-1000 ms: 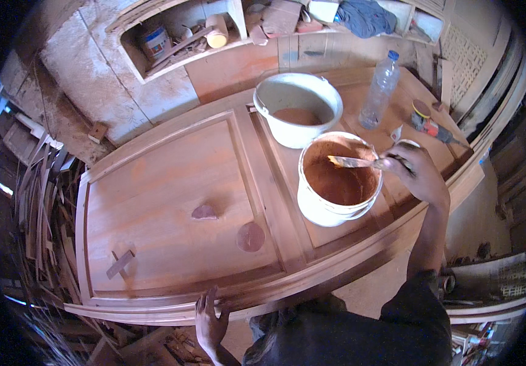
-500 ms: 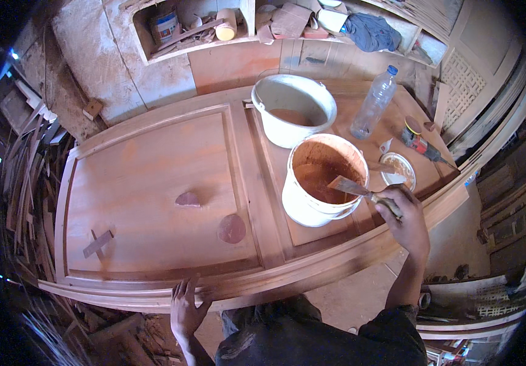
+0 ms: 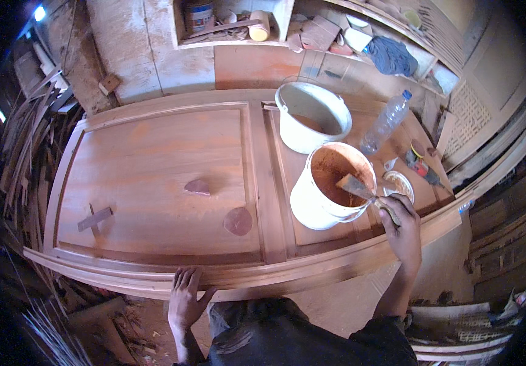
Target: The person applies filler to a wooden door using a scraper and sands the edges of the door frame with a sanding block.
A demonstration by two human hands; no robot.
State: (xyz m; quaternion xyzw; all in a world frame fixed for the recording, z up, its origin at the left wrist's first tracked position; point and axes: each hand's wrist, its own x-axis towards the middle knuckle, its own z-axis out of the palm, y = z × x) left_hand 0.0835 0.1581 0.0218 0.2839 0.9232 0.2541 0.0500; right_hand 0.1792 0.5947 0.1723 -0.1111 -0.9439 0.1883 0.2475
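Observation:
My right hand (image 3: 401, 224) is closed round the handle of a putty knife (image 3: 355, 186). Its broad blade, smeared with brown, reaches over the mouth of a white bucket (image 3: 311, 200) with reddish-brown paste inside. At the near edge of a large panelled wooden door (image 3: 147, 152), which lies flat, my left hand (image 3: 186, 299) rests with its fingers stretched over the moulding. It holds nothing. Nearest to it on the door are a round sanding disc (image 3: 238, 221) and a folded piece of sandpaper (image 3: 197, 188).
Behind the white bucket stands a grey-white bucket (image 3: 311, 139). A clear bottle (image 3: 388, 125), a red-and-black power tool (image 3: 423, 169) and a smeared lid (image 3: 402, 185) are at the right. Crossed wooden strips (image 3: 95, 219) lie at the left. Cluttered shelves (image 3: 278, 21) line the wall.
The whole view has shifted, with the buckets now a little farther right. My right hand still holds the putty knife at the white bucket, and my left hand stays on the door edge.

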